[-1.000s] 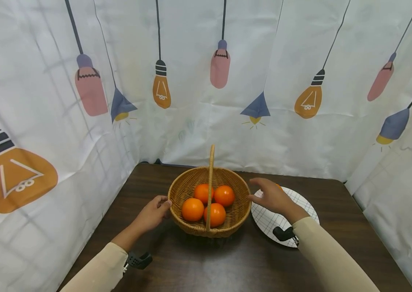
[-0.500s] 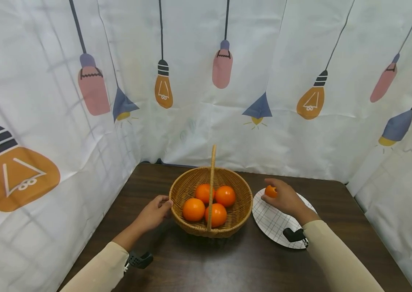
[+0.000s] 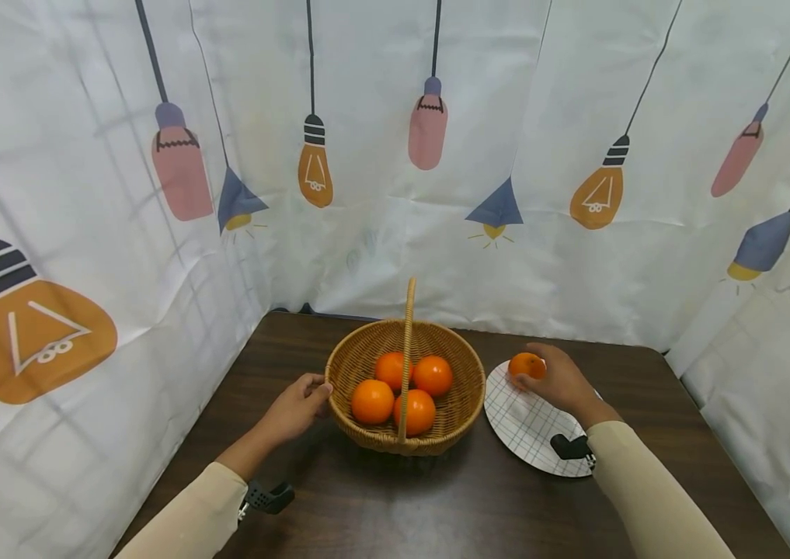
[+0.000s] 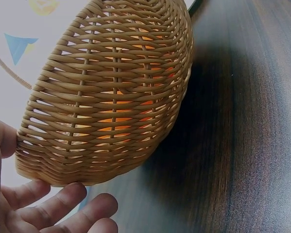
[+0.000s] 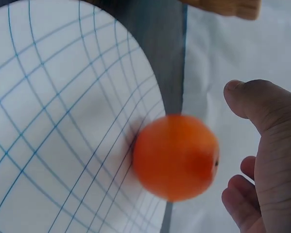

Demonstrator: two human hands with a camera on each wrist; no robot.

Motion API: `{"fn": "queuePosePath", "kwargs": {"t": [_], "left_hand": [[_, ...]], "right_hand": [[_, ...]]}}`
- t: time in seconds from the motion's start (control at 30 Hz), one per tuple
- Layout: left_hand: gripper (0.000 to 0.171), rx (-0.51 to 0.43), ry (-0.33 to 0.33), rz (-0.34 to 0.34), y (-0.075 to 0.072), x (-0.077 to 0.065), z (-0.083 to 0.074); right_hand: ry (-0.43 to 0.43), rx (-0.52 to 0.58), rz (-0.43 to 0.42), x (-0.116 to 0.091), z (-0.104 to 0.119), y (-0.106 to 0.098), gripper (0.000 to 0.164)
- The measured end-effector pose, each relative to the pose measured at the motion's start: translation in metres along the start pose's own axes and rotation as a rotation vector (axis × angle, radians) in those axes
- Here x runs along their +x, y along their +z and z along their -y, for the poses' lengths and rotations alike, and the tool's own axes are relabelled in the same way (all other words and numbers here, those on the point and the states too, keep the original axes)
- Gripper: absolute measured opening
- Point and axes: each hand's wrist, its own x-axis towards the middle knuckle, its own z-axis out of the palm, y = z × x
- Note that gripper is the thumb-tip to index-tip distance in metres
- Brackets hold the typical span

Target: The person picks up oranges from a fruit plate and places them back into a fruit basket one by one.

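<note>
A wicker basket (image 3: 447, 411) with a tall handle stands on the table and holds several oranges (image 3: 372, 401). My left hand (image 3: 297, 407) pinches its left rim, thumb at the edge; the left wrist view shows the fingertips (image 4: 76, 191) against the woven wall (image 4: 106, 97). On a white plate (image 3: 523, 427) with a blue grid sits a single orange fruit (image 3: 526, 365), near the far edge. My right hand (image 3: 562, 380) reaches over the plate beside this fruit. In the right wrist view, a gap separates the thumb and loosely bent fingers (image 5: 240, 196) from the fruit.
The dark wooden table (image 3: 436, 512) runs along a white curtain (image 3: 395, 248) printed with lamps, which hangs behind it and at both sides. The plate lies just right of the basket.
My right hand has moved from the basket's right rim rightward to the plate, bringing the fruit there into view beside its fingers. My left hand keeps its place on the rim.
</note>
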Motion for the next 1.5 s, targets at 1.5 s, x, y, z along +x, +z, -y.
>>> {"fn": "queuePosePath", "kwargs": {"t": [1.5], "left_hand": [[0.048, -0.004, 0.003, -0.005, 0.000, -0.001, 0.000]], "right_hand": [[0.230, 0.078, 0.047, 0.004, -0.026, 0.023, 0.082]]}}
